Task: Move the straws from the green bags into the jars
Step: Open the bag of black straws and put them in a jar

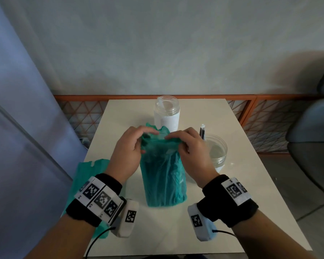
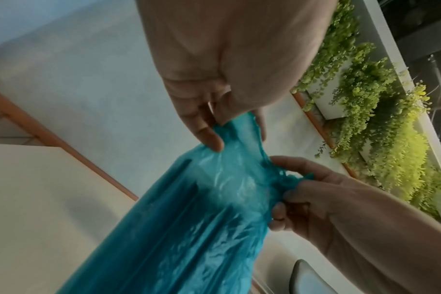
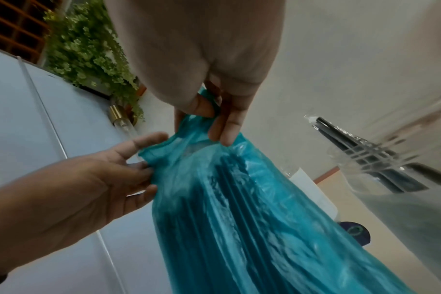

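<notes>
So the person has a full green bag (image 1: 164, 176) standing upright near the middle of the white worktop (image 1: 247, 184), and both hands are on its top edge. The left hand (image 1: 128, 152) pinches the rim on the left side between thumb and fingers, and the right hand (image 1: 190, 152) pinches the bunched-up plastic on the right side, fingers curled into it. The right wrist view shows long dark straws (image 3: 229, 179) packed lengthwise inside the bag.

A second green bag (image 1: 86, 176) lies flat at the left edge of the worktop, partly under the left wrist. A tall clear jar (image 1: 166, 114) with a white label stands just behind the bag on the far side. A shorter, wider clear jar (image 1: 216, 152) sits to the right, right beside the right hand, with a few dark wrapped straws (image 1: 202, 132) poking out of it.
</notes>
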Available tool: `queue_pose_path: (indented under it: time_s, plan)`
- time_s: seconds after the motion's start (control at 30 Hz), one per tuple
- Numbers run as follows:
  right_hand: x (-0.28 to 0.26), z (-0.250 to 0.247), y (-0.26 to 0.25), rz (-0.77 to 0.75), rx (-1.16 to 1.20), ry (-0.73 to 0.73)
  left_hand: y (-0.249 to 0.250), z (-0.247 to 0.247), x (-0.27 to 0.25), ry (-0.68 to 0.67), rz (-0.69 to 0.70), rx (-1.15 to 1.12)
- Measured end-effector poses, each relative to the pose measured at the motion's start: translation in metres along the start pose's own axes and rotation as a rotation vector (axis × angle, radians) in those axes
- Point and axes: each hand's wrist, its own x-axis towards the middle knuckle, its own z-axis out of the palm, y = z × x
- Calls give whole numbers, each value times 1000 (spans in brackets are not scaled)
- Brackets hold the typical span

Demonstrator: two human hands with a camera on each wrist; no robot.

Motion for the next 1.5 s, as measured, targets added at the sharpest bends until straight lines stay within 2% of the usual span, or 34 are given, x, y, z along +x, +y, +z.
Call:
queue_pose_path:
  time_s: [0.13, 0.2, 0.27, 0.33, 0.4, 0.57, 0.67, 0.73, 0.8, 0.87, 0.97, 1.03, 1.1, 1.13, 1.23, 1.27, 1.37, 1.5]
  plan:
    - [1, 0, -8, 103, -58, -92, 6, 0, 5, 5, -124, 53]
    - [4, -4, -13, 136, -287, -158, 10, 2, 8, 42, -199, 14]
    - [9, -11, -22, 146, -554, -237, 14, 3, 10, 58, -171, 163]
    - [12, -17, -24, 201, -644, -365, 14, 3, 10, -16, -178, 330]
    - [12, -21, -19, 279, -644, -467, 10, 4, 5, -155, -249, 374]
    - [12, -20, -9, 452, -281, -646, 0, 10, -5, -407, -352, 185]
    - [15, -18, -10, 604, -52, -677, 0, 14, -1, -414, -410, 149]
    - [17, -15, -1, 665, 46, -684, 3, 15, 2, -388, -484, 30]
    - [15, -14, 12, 760, 171, -642, 4, 14, 3, -386, -549, -98]
    - [12, -13, 18, 825, 250, -603, 3, 14, 4, -401, -553, -155]
    - [14, -13, 18, 705, 200, -644, -3, 13, 4, -394, -466, -153]
    - [18, -15, 15, 619, 185, -669, -4, 10, 5, -409, -362, -15]
    - [21, -15, 18, 599, 185, -678, -3, 10, 6, -383, -356, 41]
    - [21, -14, 20, 607, 183, -687, -2, 10, 7, -351, -395, -7]
    - [15, -8, 26, 692, 261, -664, -4, 9, 7, -187, -716, -281]
    - [12, -7, 28, 719, 321, -622, -6, 10, 6, -143, -768, -327]
    - [4, -7, 34, 683, 471, -471, -10, 11, 2, -44, -753, -444]
    - [0, -9, 37, 736, 627, -399, -11, 9, 1, 2, -780, -479]
